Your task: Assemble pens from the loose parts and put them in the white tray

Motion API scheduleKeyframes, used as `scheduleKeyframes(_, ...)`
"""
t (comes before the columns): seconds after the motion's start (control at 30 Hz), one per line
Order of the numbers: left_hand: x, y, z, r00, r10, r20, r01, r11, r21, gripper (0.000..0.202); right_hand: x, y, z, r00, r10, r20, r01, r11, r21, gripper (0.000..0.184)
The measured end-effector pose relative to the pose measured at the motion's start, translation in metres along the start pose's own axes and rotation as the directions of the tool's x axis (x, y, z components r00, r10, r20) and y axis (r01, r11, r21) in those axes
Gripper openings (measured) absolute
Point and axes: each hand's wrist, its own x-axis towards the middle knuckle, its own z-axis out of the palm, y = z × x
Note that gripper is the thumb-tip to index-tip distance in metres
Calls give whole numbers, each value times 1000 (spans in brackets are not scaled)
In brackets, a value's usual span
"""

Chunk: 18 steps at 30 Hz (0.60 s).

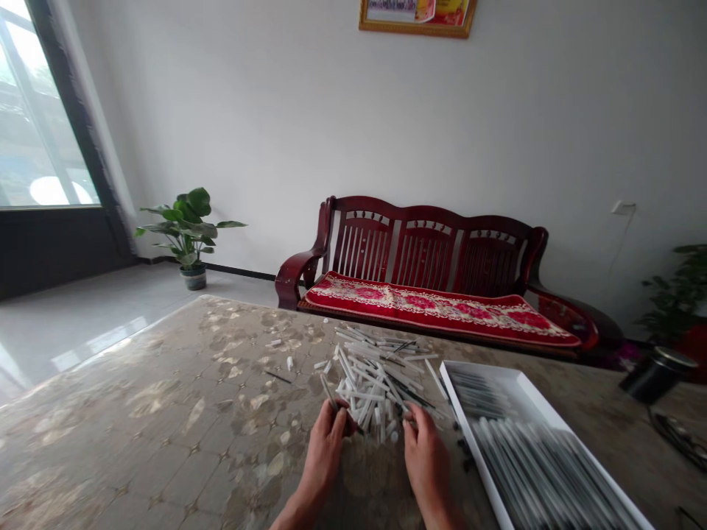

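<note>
My left hand is closed around a slim pen-like tube, its pale end pointing up and away. A small dark tip shows by the fingers, but the grip hides the middle. My right hand is pinched at the right front of the pile, fingertips at the end of a thin pale tube. Between and beyond both hands lies a loose pile of white pen-like tubes and short caps, with several dark thin rods among them. A thin dark rod and a small white cap lie left of the pile.
To the right, a white open box holds rows of grey translucent pens. Small black pieces lie along its left side. A dark cylinder and cable are farther right. Behind the patterned table stands a wooden bench.
</note>
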Motion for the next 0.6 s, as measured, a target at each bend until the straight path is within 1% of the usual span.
scheduleKeyframes(0.03,0,0,-2,1000,25,3,-26,995,94,28,0,0,-1,1000,-30,4,30,999,-23,31)
scheduleKeyframes(0.1,0,1,-6,998,54,14,-56,958,281,24,0,-2,-3,997,-76,10,76,995,-62,29)
scheduleKeyframes(0.17,-1,4,-9,997,71,37,-80,888,452,24,-1,-7,-5,992,-124,25,125,989,-78,27)
scheduleKeyframes(0.27,-4,7,-10,991,109,81,-136,761,635,30,-1,-22,-3,968,-225,107,236,966,-102,28)
scheduleKeyframes(0.37,-6,9,-10,983,139,118,-180,649,739,35,-1,-39,4,945,-272,184,305,935,-183,34)
scheduleKeyframes(0.43,-5,10,-11,981,154,121,-190,594,782,35,-1,-46,9,942,-275,193,317,918,-237,36)
scheduleKeyframes(0.5,-4,9,-12,978,176,113,-194,562,804,34,-2,-48,13,943,-277,187,319,912,-258,34)
scheduleKeyframes(0.6,-4,8,-14,972,204,113,-208,544,813,32,-3,-43,16,948,-272,164,305,924,-229,32)
